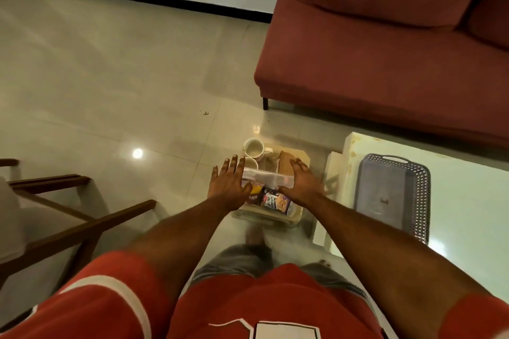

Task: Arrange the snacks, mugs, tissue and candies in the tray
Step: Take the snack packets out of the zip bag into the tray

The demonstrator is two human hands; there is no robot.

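Observation:
A clear plastic box (pixel 296 219) sits low in front of me, by my feet. It holds two white mugs (pixel 252 146), a salted-peanuts packet (pixel 272 199), a dark snack packet (pixel 253 198), a brown pack (pixel 286 164) and a clear bag (pixel 264 177) lying across the top. My left hand (pixel 227 183) hovers at the box's left side with its fingers spread and the thumb near the snacks. Over the right rim lies my right hand (pixel 303 180), flat with the fingers straight. The grey perforated tray (pixel 385 195) stands empty on the white table (pixel 468 215) to the right.
A red sofa (pixel 385 49) fills the far right, behind the table. A wooden chair (pixel 68 215) stands at the left. Glossy tiled floor (pixel 124 77) stretches ahead to a white wall with a black skirting.

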